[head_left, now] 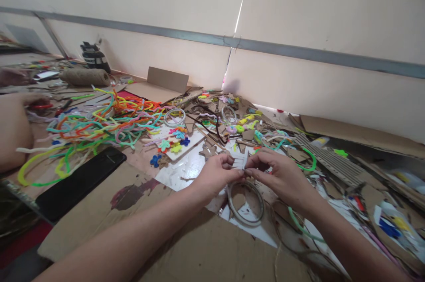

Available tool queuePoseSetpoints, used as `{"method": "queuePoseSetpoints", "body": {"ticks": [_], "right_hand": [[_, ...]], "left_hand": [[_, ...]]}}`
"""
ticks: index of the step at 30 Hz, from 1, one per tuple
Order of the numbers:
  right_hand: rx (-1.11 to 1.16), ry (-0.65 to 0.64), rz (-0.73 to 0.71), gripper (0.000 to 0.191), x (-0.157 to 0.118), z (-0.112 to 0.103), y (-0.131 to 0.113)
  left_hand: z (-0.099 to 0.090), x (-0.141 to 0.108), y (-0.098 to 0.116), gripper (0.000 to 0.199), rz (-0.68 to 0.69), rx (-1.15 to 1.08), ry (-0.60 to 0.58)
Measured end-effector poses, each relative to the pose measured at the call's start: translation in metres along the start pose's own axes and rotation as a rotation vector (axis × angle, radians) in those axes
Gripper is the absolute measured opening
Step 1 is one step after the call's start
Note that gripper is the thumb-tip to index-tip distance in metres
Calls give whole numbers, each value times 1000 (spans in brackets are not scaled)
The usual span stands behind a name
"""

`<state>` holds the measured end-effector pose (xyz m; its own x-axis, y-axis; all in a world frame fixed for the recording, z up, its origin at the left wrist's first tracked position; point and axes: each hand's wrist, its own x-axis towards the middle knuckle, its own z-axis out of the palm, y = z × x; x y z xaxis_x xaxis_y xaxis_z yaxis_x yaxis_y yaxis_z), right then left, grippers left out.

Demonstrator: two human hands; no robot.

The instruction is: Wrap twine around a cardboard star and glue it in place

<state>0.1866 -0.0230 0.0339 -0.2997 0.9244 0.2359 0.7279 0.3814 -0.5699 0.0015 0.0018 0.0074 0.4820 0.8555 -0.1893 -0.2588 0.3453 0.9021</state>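
Note:
Both hands meet at a small pale strip with narrow slits cut into it, like a paper fringe (239, 161). My left hand (219, 169) pinches its left side between thumb and fingers. On the right end, my right hand (270, 168) closes thumb and fingertips on the same piece. Its exact material is too small to make out. Just below the hands lies a roll of clear tape (246, 221), flat on white paper. A cardboard star (208, 150) sits left of the hands, and pipe-cleaner flowers (175, 144) lie on a pale square board farther left.
A tangle of coloured pipe cleaners (109, 118) spreads on the left beside a black phone (81, 180). Another person's arm (13, 131) reaches in there. Behind are a twine roll (84, 77) and folded cardboard (168, 80). Corrugated scraps (328, 160) cover the right.

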Motion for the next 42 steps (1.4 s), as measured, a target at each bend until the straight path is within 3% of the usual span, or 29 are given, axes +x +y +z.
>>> {"method": "queuePoseSetpoints", "body": {"ticks": [8, 22, 27, 37, 42], "right_hand": [[22, -10, 2, 12, -1, 2, 4], [-7, -18, -2, 12, -2, 1, 0], [-101, 0, 2, 11, -5, 3, -4], [-377, 49, -162, 11, -9, 8, -10], [-361, 30, -102, 12, -9, 10, -12]], "left_hand": [[0, -1, -3, 16, 8, 97, 47], [4, -3, 4, 18, -7, 78, 72], [3, -2, 1, 19, 7, 63, 45], [-4, 7, -15, 15, 60, 94, 26], [-9, 10, -21, 17, 101, 216, 46]]}}
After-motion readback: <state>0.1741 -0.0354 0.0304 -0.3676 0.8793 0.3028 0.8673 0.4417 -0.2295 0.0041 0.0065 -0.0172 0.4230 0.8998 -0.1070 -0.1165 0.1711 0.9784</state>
